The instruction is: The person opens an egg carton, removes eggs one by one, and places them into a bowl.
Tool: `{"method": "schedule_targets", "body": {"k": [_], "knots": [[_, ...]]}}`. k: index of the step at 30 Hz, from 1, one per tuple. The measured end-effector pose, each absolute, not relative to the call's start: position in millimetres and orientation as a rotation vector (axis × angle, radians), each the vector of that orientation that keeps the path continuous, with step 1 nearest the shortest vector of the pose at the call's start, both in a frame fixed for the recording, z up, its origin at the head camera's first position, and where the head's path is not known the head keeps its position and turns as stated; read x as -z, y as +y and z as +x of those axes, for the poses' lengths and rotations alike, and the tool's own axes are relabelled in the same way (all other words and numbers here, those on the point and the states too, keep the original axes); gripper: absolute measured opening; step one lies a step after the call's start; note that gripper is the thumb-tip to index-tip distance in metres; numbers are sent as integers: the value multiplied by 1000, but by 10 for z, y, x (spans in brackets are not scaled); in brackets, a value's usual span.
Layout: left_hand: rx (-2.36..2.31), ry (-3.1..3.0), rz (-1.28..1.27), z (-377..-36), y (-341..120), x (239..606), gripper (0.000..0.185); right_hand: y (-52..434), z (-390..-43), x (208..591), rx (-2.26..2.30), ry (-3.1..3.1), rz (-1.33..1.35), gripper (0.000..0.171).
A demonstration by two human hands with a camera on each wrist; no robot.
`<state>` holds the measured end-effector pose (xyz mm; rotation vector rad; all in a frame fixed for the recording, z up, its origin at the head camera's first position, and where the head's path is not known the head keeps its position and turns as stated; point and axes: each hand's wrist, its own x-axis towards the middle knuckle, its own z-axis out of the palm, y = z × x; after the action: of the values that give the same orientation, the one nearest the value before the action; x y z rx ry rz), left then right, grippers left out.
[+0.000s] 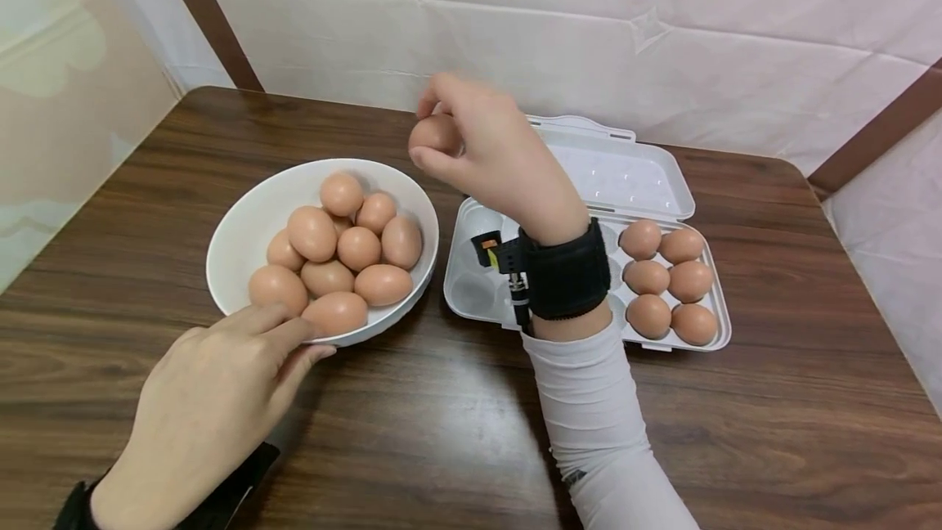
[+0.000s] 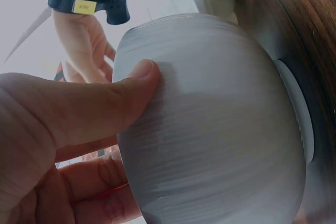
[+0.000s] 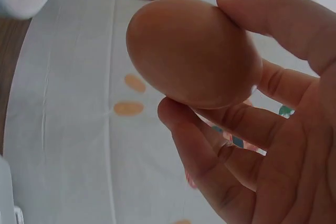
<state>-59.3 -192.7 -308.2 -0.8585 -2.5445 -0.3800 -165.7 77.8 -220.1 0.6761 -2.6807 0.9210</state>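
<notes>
A brown egg [image 3: 191, 51] is pinched between the thumb and fingers of my right hand [image 1: 493, 145], raised above the table between the bowl and the carton. My left hand [image 1: 213, 383] grips the near rim of a white bowl [image 1: 235, 244], its thumb [image 2: 126, 93] against the outer wall and its other fingers inside the rim. Several brown eggs [image 1: 358, 248] are piled in the bowl. To the right lies an open white plastic egg carton [image 1: 471, 305], with several eggs [image 1: 648, 277] in its right-hand columns. My right forearm hides part of the carton's middle.
The carton's clear lid [image 1: 625, 174] lies folded back toward the wall. Bowl and carton stand close together on a dark wooden table [image 1: 795, 334]. A pale printed sheet [image 1: 515, 39] hangs behind the table's far edge.
</notes>
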Motion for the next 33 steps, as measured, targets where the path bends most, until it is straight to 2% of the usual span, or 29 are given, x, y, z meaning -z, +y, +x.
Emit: {"method": "schedule_targets", "body": {"k": [2, 5, 6, 7, 9, 10, 11, 12, 14, 15, 17, 18, 21, 22, 26, 29, 33], "knots": [[388, -2552, -847, -566, -1933, 3091, 35, 698, -1655, 2202, -910, -2698, 712, 22], [391, -2551, -839, -543, -1924, 3100, 65, 595, -1650, 2204, -901, -2721, 769, 18], [394, -2549, -844, -543, -1919, 3099, 68, 566, -1648, 2202, -905, -2731, 785, 17], [394, -2548, -850, -544, -1915, 3097, 61, 538, -1648, 2194, -906, -2747, 798, 17], [388, -2543, -856, -549, -1908, 3091, 58, 485, -1655, 2178, -919, -2777, 829, 16], [387, -2542, -857, -549, -1908, 3087, 49, 458, -1661, 2167, -925, -2798, 842, 16], [383, -2542, -857, -548, -1909, 3084, 49, 428, -1670, 2154, -929, -2826, 857, 16], [381, -2543, -858, -546, -1912, 3080, 40, 397, -1683, 2140, -938, -2854, 877, 16], [379, -2544, -855, -543, -1916, 3078, 37, 334, -1716, 2115, -954, -2909, 919, 16], [377, -2547, -854, -539, -1918, 3078, 28, 302, -1736, 2101, -941, -2935, 941, 16], [377, -2548, -852, -536, -1918, 3083, 28, 236, -1782, 2074, -900, -2983, 982, 15], [381, -2545, -858, -539, -1916, 3083, 21, 206, -1807, 2061, -869, -3004, 997, 14], [380, -2530, -868, -552, -1891, 3086, 27, 126, -1874, 2027, -784, -3058, 1036, 13], [382, -2523, -872, -558, -1880, 3086, 36, 101, -1896, 2019, -764, -3078, 1048, 12], [384, -2511, -894, -576, -1855, 3087, 31, 4, -1969, 2013, -723, -3162, 1069, 11], [378, -2507, -909, -586, -1851, 3090, 19, -69, -2016, 2030, -676, -3192, 1089, 10], [365, -2503, -911, -594, -1838, 3090, 19, -148, -2053, 2060, -597, -3220, 1118, 8]]}}
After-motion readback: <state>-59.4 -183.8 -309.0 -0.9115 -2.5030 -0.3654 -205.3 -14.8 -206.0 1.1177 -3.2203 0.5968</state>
